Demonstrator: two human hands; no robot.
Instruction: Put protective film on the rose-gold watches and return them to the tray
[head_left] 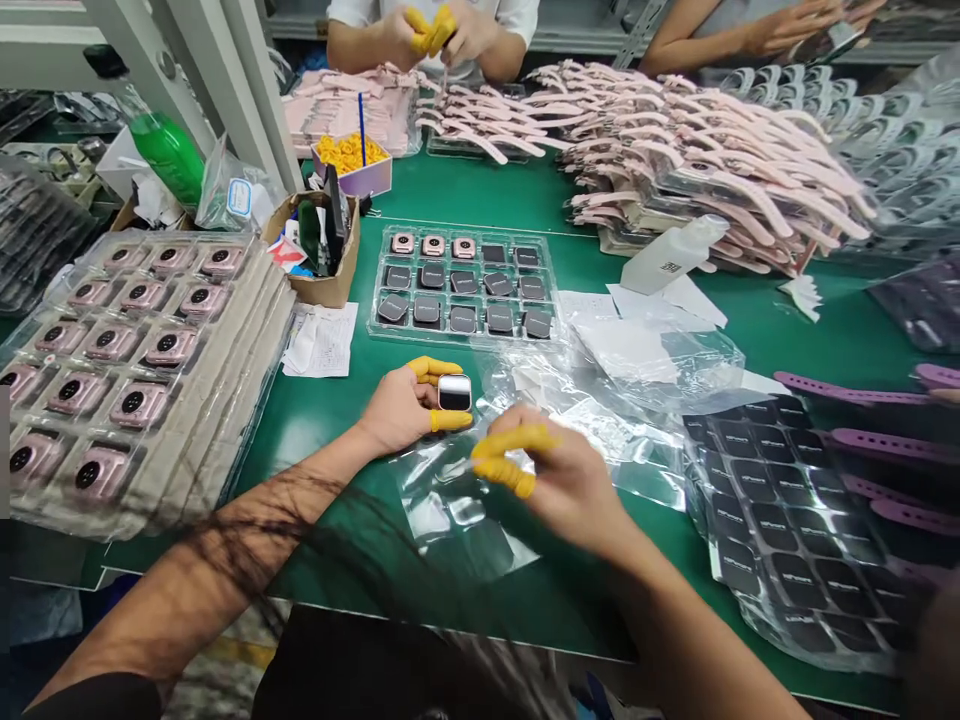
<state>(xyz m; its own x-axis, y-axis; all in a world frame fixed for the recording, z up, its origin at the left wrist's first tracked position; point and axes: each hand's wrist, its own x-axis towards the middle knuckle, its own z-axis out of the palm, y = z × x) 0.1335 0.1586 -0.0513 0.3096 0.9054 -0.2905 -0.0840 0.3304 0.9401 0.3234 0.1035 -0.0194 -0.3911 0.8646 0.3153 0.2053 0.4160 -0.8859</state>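
While the right hand (581, 485) occupies the nearest position, above clear film (487, 560) on the green tabletop (315, 415), the watch case (454, 392) is located slightly farther away and to its left, held in the left hand (397, 412). The case presents its glossy screen upward, toward the camera. Its outline is close to square, so a long axis cannot be determined; two sides run roughly near to far.

The right forearm (675, 600) enters from the lower right. The right hand points left, thumb and index finger converging in yellow finger covers (517, 440); motion blur obscures the tips, and it cannot be told whether this grip holds anything. The left forearm (225, 540) extends from the lower left. The left grip is closed on the case, thumb along the near edge, index finger along the far edge.

At the right lies a wrapped sheet of dark squares (787, 530); at the left stands a stack of trays (255, 330) topped with pink watch cases (109, 340). Beyond the hands, a clear tray (373, 312) carries three pink cases at the left of its far row and dark square pieces elsewhere. Farther back are a white bottle (671, 260) and piled pink straps (697, 150). Across the tabletop, a person (431, 35) wears yellow finger covers.
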